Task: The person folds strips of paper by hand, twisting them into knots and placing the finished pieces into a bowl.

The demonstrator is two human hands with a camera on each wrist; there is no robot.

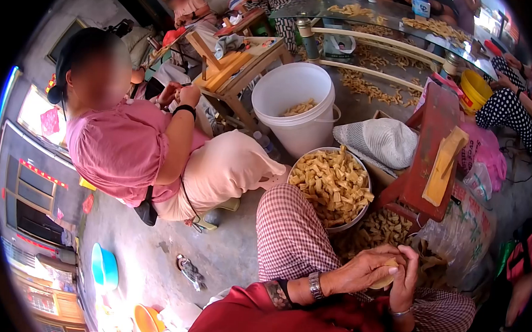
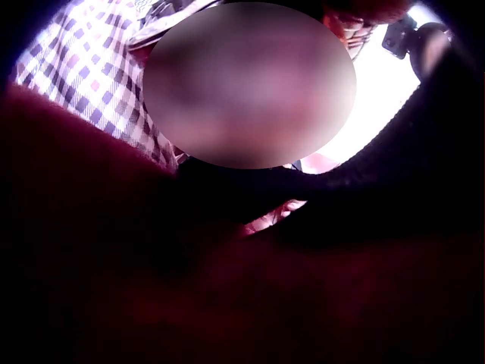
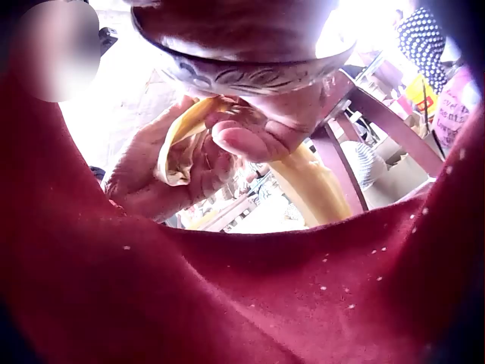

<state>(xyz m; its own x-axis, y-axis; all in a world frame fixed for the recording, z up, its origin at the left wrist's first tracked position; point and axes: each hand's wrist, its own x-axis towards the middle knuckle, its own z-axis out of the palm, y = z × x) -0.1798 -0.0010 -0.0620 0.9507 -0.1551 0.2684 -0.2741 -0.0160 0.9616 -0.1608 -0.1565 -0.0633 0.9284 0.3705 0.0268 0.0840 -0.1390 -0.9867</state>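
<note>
In the head view my left hand (image 1: 363,270), with a metal watch at its wrist, holds a pale yellow folded strip (image 1: 383,281) above the checked trousers. My right hand (image 1: 403,284), wearing a bracelet, comes to the same strip from the other side. The right wrist view shows the thin, curling strip (image 3: 186,136) between the two hands, gripped by the left fingers and pinched by the right hand (image 3: 273,125) at its upper end. Dark sleeve and a blurred patch fill the left wrist view, so the left hand's work is hidden there.
A metal basin (image 1: 369,198) heaped with yellow-brown pieces stands beyond the knee. Near it are a white bucket (image 1: 292,131), a red bench (image 1: 427,132) bearing a wooden block (image 1: 445,166), and a grey-white sack (image 1: 381,142). A person in pink (image 1: 123,140) sits at the left.
</note>
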